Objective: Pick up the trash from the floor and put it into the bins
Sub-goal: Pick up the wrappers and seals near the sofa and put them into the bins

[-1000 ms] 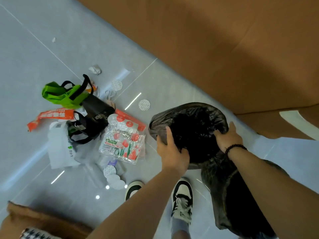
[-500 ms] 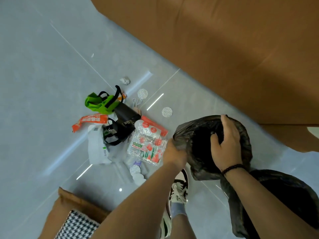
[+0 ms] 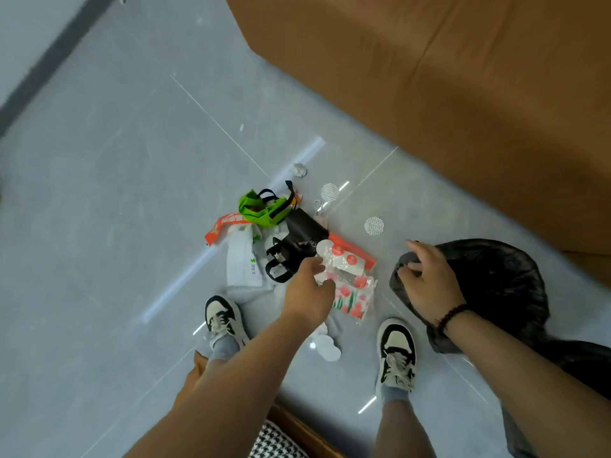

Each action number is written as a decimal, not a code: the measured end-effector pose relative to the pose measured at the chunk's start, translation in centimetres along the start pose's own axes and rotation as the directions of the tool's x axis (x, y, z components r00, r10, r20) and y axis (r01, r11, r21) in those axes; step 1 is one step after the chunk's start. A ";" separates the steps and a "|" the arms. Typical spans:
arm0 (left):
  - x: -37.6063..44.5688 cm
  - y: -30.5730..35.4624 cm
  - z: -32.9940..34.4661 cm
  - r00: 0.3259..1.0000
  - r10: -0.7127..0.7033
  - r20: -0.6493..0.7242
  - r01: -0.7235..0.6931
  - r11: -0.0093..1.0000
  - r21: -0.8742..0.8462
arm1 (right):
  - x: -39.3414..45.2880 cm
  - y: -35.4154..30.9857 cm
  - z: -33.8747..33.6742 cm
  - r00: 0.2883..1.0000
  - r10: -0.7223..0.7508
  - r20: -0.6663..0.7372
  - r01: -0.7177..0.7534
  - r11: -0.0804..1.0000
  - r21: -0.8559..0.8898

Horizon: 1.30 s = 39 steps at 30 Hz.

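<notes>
We see our left hand (image 3: 309, 294) reaching down over the litter pile, its fingers loosely curled with the tips at the top edge of a clear plastic packet (image 3: 352, 287) printed with red shapes; whether they already pinch it or only touch it, we cannot tell. Our right hand (image 3: 428, 287) grips the gathered rim of a black trash bag (image 3: 496, 279), fingers curled into the plastic, a dark bead bracelet (image 3: 451, 314) at the wrist. The bag hangs open at our right side; its inside is dark and we cannot make out any contents.

The trash lies on the grey tiled floor (image 3: 132, 193) between and ahead of our shoes: a green bag (image 3: 261, 209), a small black bag (image 3: 294, 246), a white plastic bag (image 3: 243, 262), an orange strip (image 3: 224, 223), and white round pads (image 3: 373, 225).
</notes>
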State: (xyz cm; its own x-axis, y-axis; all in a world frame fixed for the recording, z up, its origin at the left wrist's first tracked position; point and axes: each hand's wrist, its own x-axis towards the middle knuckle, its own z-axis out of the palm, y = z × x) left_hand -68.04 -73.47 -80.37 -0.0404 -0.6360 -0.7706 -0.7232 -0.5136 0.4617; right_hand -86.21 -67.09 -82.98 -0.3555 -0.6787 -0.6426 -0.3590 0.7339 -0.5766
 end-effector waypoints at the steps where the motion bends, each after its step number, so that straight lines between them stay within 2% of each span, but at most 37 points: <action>1: 0.5 -0.7 -1.2 1.000 0.003 0.002 -0.003 1.000 0.010 | 0.3 -0.5 1.1 0.999 0.044 0.007 -0.044 0.999 -0.005; 5: 3.5 -4.1 -5.2 0.999 -0.001 0.040 -0.001 0.999 0.051 | 1.2 -2.5 6.2 0.978 0.206 -0.023 -0.206 0.979 -0.004; 7: 5.1 -6.1 -6.6 0.996 -0.003 0.089 -0.004 0.997 0.078 | 1.7 -3.2 8.9 0.942 0.334 -0.022 -0.327 0.931 0.161; 9: 6.6 -7.8 -7.6 0.991 0.007 0.132 -0.023 0.993 0.119 | 2.6 -3.6 11.0 0.892 0.452 -0.008 -0.415 0.825 0.384; 12: 9.1 -9.7 -8.3 0.975 0.037 0.217 -0.077 0.981 0.177 | 4.0 -3.3 13.3 0.835 0.545 -0.072 -0.414 0.710 0.570; 15: 11.5 -11.9 -7.9 0.964 0.062 0.257 -0.115 0.974 0.196 | 5.1 -2.0 15.6 0.820 0.550 -0.158 -0.402 0.751 0.524; 18: 13.9 -14.4 -6.1 0.960 0.036 0.279 -0.096 0.974 0.207 | 5.3 0.9 17.7 0.843 0.509 -0.173 -0.401 0.810 0.429; 23: 17.8 -18.4 -0.8 0.919 0.086 0.385 -0.182 0.958 0.220 | 6.6 8.1 20.9 0.869 0.449 -0.209 -0.392 0.881 0.265; 27: 21.3 -21.0 2.8 0.910 0.140 0.389 -0.231 0.952 0.200 | 8.4 12.3 23.8 0.849 0.460 -0.260 -0.426 0.887 0.177; 31: 24.2 -22.5 5.1 0.906 0.206 0.371 -0.270 0.954 0.132 | 11.1 15.3 25.5 0.805 0.538 -0.250 -0.484 0.839 0.247; 34: 26.7 -22.5 6.5 0.880 0.282 0.382 -0.346 0.932 0.107 | 13.5 16.5 26.1 0.841 0.512 -0.178 -0.437 0.835 0.335; 39: 30.8 -23.8 7.0 0.824 0.400 0.401 -0.459 0.887 0.059 | 15.4 16.9 24.9 0.900 0.390 -0.195 -0.275 0.856 0.438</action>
State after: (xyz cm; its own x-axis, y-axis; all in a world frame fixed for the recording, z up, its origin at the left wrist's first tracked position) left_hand -56.90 -76.78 -118.20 -0.5991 -0.4986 -0.6265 -0.6632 -0.1295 0.7372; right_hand -76.26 -64.49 -115.22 -0.6278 -0.3302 -0.7049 0.1689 0.8262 -0.5374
